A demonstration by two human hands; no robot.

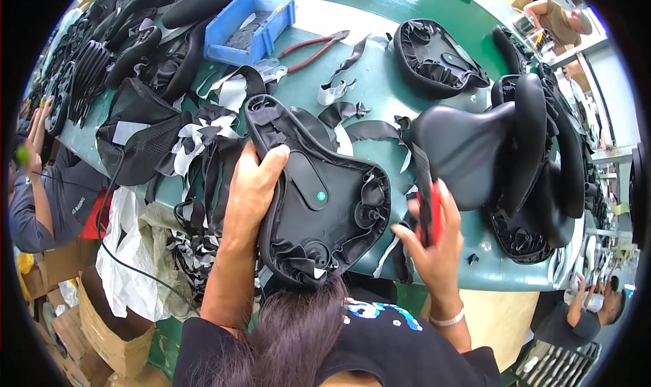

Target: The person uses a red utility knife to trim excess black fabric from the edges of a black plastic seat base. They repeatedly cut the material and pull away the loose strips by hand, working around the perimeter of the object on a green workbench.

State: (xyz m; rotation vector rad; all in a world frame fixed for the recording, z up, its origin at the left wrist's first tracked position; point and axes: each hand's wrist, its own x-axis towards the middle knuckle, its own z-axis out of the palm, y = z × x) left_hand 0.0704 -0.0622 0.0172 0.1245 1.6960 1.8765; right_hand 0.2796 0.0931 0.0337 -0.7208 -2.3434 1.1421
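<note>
Glossy green bench (376,82) spans most of our view; heap of padded black saddles (525,143) on its right side; we've got one broad black saddle with gathered fabric edging (305,177), underside up at the bench's near edge, our left hand (254,184) gripping its left rim, thumb over the underside; open-topped blue plastic bin (230,53) beyond it; red-handled metal pliers (313,51) just right of the bin; red-and-black hand tool (435,214) gripped in our right hand (434,251); can't tell tool type.
</note>
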